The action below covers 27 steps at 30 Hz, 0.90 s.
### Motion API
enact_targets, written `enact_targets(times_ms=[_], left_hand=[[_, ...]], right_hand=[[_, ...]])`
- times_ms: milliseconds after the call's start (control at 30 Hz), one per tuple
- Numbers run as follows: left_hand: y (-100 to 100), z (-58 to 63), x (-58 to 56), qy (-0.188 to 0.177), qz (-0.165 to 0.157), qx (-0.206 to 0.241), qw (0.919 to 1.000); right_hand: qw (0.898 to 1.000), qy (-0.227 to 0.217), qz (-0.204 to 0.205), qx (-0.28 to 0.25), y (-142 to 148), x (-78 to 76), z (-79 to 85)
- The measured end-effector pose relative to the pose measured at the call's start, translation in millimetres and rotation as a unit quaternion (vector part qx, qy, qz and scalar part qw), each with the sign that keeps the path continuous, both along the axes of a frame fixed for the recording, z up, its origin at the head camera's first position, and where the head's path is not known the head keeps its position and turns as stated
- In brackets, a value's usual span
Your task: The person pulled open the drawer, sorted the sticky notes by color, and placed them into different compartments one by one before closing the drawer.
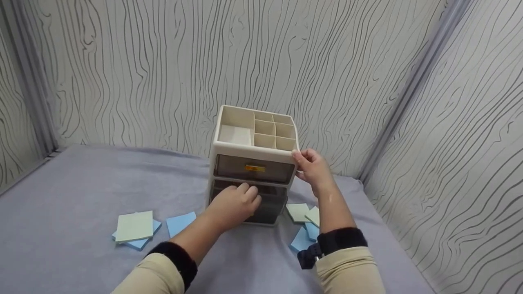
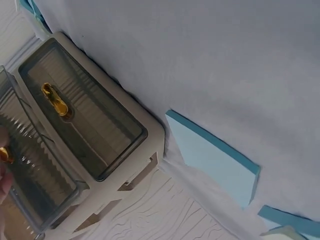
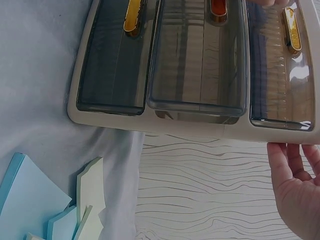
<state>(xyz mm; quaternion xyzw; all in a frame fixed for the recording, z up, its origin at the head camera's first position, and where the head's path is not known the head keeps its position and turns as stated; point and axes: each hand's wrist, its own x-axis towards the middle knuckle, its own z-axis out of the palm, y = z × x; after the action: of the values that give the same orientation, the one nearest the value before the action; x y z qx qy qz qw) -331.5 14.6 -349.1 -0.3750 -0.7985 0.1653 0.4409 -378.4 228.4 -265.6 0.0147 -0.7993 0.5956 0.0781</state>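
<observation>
A beige desk organizer with smoky see-through drawers and a divided open top stands on a cloth-covered table. Its middle drawer juts out a little from the frame, while the top drawer and bottom drawer sit flush. My left hand is at the middle drawer's front, its fingers curled at the gold handle; the hand hides much of that drawer in the head view. With thumb at the front edge and fingers along the side, my right hand grips the organizer's upper right.
Left of the organizer lie a pale green sticky-note pad on a blue pad, and another blue pad. Several green and blue pads lie to the right, partly behind the right forearm. A patterned wall rises behind.
</observation>
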Motion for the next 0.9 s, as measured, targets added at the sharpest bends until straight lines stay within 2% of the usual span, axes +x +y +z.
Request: enact_targets(times_ms=[367,733,900], left_hand=[[-5,-0.3,25.7,0.005,-0.016,-0.012,0.9998],[-5,-4.1,34.1,0.005,-0.021,0.003,0.9998],[-1,-2.9,43.3,0.004,-0.03,0.01,0.9995]], right_hand=[[1.0,-0.01,0.0,0.009,1,0.5,0.6],[1.0,-0.007,0.001,0.007,0,0.0,0.5],[1.0,-0.003,0.005,0.006,0,0.8,0.7]])
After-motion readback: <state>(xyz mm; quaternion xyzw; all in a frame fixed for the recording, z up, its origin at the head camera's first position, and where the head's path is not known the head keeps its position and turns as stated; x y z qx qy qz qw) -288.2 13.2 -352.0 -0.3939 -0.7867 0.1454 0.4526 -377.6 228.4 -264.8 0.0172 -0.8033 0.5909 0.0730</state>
